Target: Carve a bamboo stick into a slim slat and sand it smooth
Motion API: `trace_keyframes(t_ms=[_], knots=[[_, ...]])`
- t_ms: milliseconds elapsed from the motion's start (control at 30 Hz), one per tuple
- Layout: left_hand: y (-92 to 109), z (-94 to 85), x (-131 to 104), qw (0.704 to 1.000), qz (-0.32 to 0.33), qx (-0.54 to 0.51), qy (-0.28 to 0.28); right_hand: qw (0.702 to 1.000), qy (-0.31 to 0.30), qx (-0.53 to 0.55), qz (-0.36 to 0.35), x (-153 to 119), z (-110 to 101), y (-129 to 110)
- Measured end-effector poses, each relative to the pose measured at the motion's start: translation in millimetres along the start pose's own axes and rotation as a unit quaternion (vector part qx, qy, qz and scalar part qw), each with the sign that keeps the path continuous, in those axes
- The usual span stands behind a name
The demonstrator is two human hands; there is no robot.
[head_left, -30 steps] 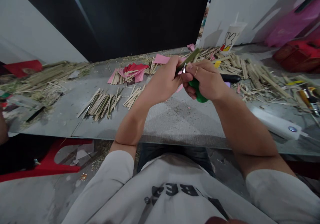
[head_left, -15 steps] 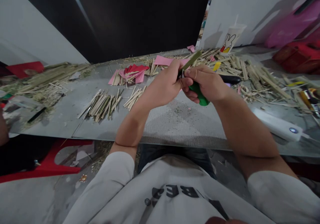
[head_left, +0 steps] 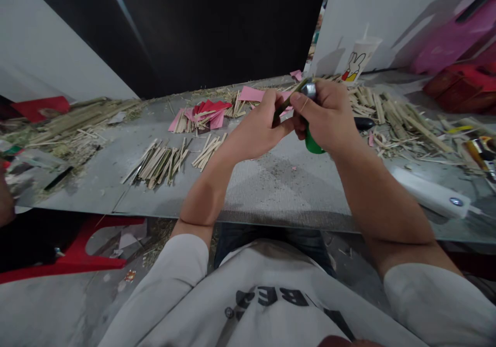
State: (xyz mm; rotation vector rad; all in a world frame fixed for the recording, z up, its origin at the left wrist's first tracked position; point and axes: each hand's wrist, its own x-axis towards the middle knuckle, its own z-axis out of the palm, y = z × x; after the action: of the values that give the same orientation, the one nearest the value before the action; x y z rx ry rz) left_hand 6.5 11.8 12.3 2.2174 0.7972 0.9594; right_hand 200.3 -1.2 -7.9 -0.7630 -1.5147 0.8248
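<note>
Visibly, strip (head_left: 287,103): narrow, dull green, slanting from left fingers to right thumb.
Left hand (head_left: 259,126): fingers clamped on strip.
Right hand (head_left: 330,114): fingers closed round green-handled tool (head_left: 313,143), metal showing beside thumb.

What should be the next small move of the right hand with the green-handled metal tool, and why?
I would probably bring the tool toward the left hand, keeping the fingertips clear. The right hand has its shiny metal part beside the far end of the thin greenish strip, while the left hand grips the near end.
</note>
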Motion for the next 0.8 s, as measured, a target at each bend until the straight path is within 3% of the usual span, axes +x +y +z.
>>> trace_keyframes(t_ms=[300,500,667,800], knots=[[2,-7.3,6,0.989,-0.104,-0.102,-0.021,0.996,0.052,-0.028,-0.064,13,-8,12],[0,-10.1,8,0.990,-0.102,-0.100,-0.010,0.996,0.066,-0.034,-0.046,13,-8,14],[6,-11.8,7,0.991,-0.090,-0.103,0.011,0.999,0.002,0.001,0.035,10,-7,9],[2,-11.6,9,0.991,-0.076,-0.106,0.028,0.994,-0.084,0.012,0.062,5,-7,-2]])
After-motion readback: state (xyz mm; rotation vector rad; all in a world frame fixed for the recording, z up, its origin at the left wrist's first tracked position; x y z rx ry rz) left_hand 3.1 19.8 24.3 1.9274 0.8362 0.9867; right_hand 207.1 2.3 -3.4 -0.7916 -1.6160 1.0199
